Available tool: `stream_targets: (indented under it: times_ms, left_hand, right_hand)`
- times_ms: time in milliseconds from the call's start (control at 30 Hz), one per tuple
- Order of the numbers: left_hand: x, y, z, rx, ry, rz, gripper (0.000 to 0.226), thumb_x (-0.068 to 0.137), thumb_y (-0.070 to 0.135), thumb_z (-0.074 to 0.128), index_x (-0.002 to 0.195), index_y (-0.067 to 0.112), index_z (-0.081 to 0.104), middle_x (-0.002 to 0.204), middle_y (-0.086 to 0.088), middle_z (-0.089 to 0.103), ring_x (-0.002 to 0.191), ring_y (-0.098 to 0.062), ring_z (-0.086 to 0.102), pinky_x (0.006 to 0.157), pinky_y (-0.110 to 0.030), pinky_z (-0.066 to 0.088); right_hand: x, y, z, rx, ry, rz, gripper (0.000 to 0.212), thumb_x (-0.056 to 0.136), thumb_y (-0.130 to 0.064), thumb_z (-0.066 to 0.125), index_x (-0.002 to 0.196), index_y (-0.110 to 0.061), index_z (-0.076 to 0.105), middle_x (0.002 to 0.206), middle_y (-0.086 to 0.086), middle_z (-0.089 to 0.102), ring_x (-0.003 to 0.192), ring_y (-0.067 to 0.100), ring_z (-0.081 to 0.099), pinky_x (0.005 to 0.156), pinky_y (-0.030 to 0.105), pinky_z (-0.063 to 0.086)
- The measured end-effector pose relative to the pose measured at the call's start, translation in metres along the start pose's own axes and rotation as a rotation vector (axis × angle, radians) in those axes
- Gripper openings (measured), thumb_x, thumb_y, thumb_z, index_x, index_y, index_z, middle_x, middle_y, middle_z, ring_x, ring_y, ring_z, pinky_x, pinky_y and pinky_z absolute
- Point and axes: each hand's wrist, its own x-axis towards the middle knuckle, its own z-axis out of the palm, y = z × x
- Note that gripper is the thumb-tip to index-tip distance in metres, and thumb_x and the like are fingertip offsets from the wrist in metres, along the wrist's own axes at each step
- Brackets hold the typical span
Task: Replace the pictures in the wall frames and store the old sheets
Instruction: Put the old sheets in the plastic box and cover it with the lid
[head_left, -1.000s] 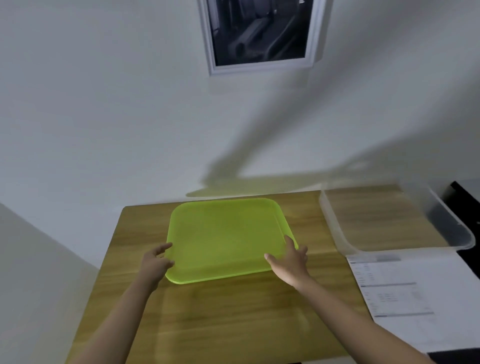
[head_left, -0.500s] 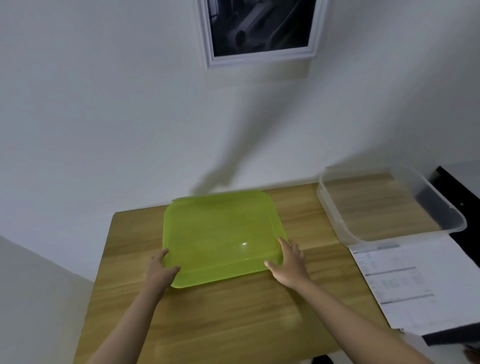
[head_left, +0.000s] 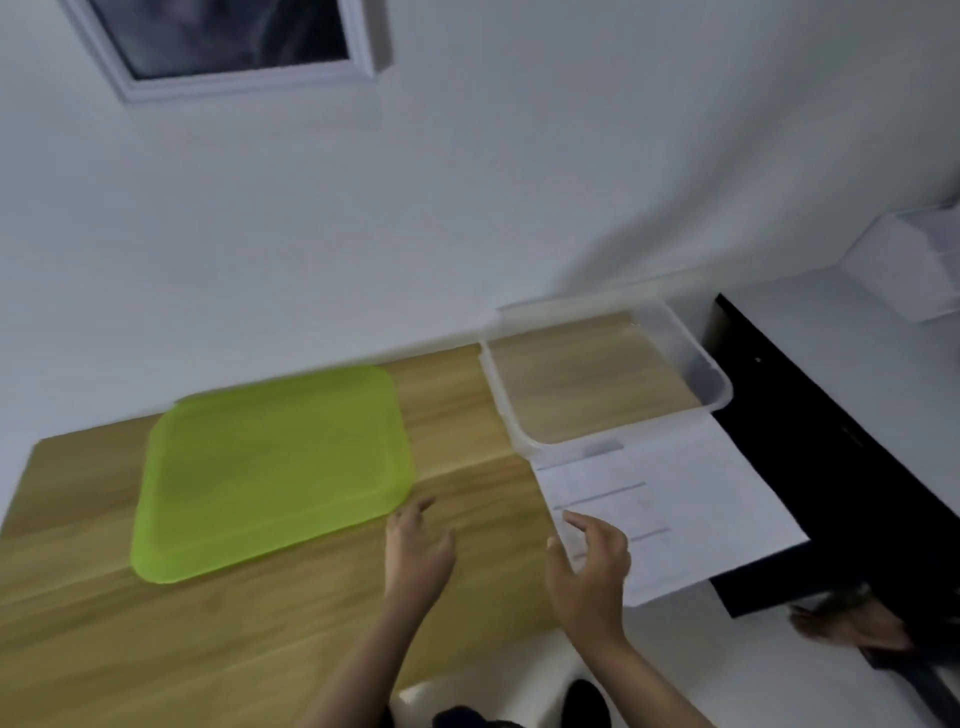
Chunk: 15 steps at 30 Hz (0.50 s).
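A white-framed picture (head_left: 228, 47) hangs on the wall at the top left, its dark print partly cut off. A lime-green tray (head_left: 270, 467) lies flat on the wooden table (head_left: 104, 649). My left hand (head_left: 415, 551) hovers open just right of the tray's near corner, apart from it. My right hand (head_left: 592, 561) is open with curled fingers at the left edge of a white printed sheet (head_left: 675, 514), which overhangs the table's right side. Behind the sheet stands a clear plastic bin (head_left: 706, 379).
A black surface (head_left: 831, 467) adjoins the table on the right, with a white box (head_left: 914, 265) on a ledge beyond it. A blurred dark object (head_left: 852, 623) lies low at the right. The white wall runs behind the table.
Both hands have let go of the green tray and moved right; the left now hovers past its corner, the right has reached the printed sheet. The view has swung right.
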Motion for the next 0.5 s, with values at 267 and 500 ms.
stream_targets:
  times_ms: [267, 500]
  left_hand:
    - [-0.045, 0.040, 0.123, -0.014, -0.168, -0.081, 0.046, 0.081, 0.027, 0.064, 0.126, 0.018, 0.052, 0.125, -0.003, 0.048, 0.114, -0.018, 0.052, 0.098, -0.036, 0.045]
    - [-0.051, 0.055, 0.157, 0.072, -0.171, -0.065, 0.045, 0.084, 0.019, 0.060, 0.128, 0.016, 0.051, 0.129, -0.003, 0.040, 0.116, -0.020, 0.048, 0.101, -0.032, 0.042]
  right_hand:
    - [0.034, 0.074, -0.086, 0.204, 0.099, 0.639, 0.046, 0.086, -0.011, 0.059, 0.126, -0.031, 0.048, 0.136, 0.016, 0.027, 0.104, 0.034, 0.050, 0.087, 0.041, 0.049]
    - [0.057, 0.096, -0.103, 0.352, -0.049, 0.592, 0.034, 0.089, -0.008, 0.058, 0.120, -0.020, 0.054, 0.106, 0.006, 0.060, 0.090, 0.018, 0.060, 0.074, 0.026, 0.049]
